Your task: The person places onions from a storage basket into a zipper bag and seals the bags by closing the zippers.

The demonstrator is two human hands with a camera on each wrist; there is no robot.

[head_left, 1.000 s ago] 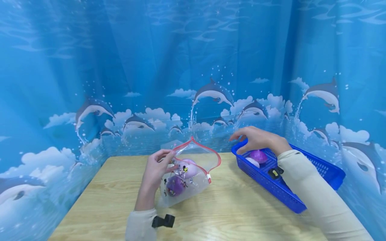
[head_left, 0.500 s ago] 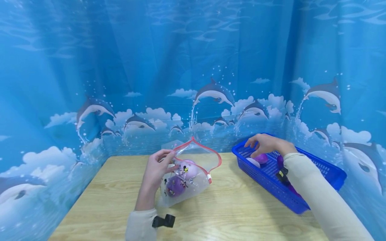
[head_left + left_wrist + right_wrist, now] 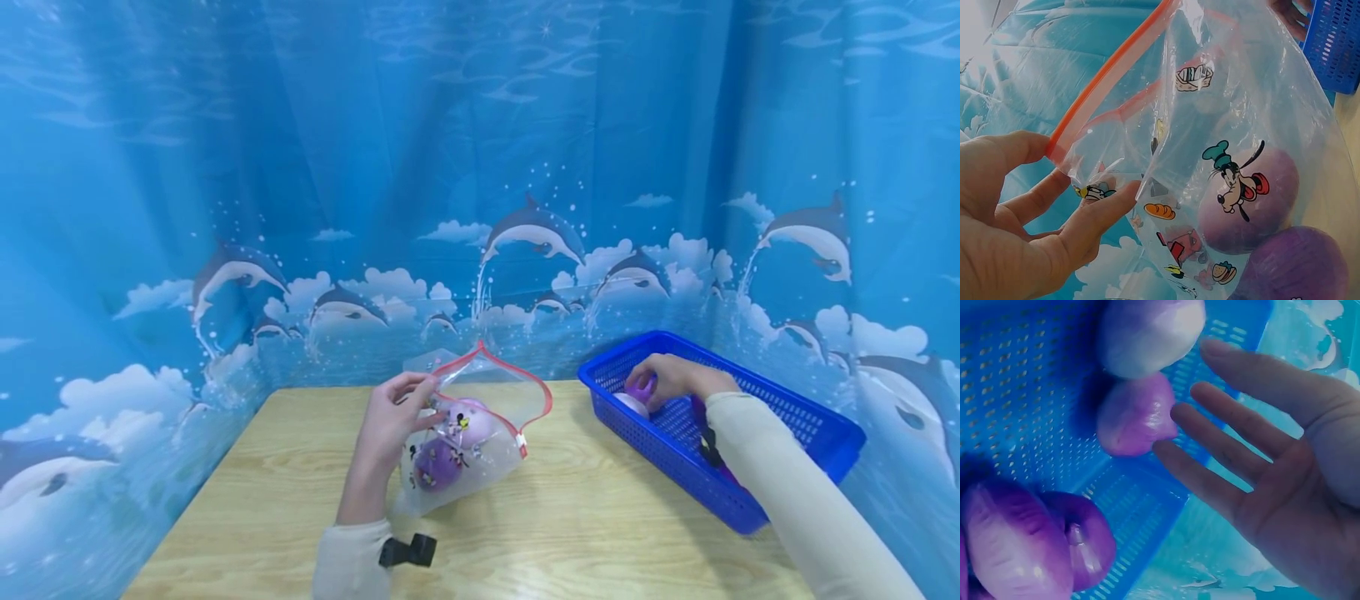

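In the head view my left hand (image 3: 392,412) holds a clear zip bag (image 3: 480,479) by its upper left edge. The bag's red-trimmed mouth gapes, and cartoon prints cover its side. Through the plastic show a pale purple onion (image 3: 1254,200) and a darker purple onion (image 3: 1300,265). My right hand (image 3: 670,375) reaches into the blue basket (image 3: 667,454), fingers spread and nearly straight. Its fingertips are right at a pink-purple onion (image 3: 1138,415). Against that one lies a whitish purple onion (image 3: 1150,340).
More purple onions (image 3: 1019,544) lie at the basket's near end, partly behind the right sleeve. The wooden table (image 3: 570,517) bears bag and basket. A blue dolphin-print curtain (image 3: 420,208) hangs behind and around it.
My right hand has moved slightly right and lowered from over the basket's far end down to the pink-purple onion. The left hand and the bag have stayed in place.
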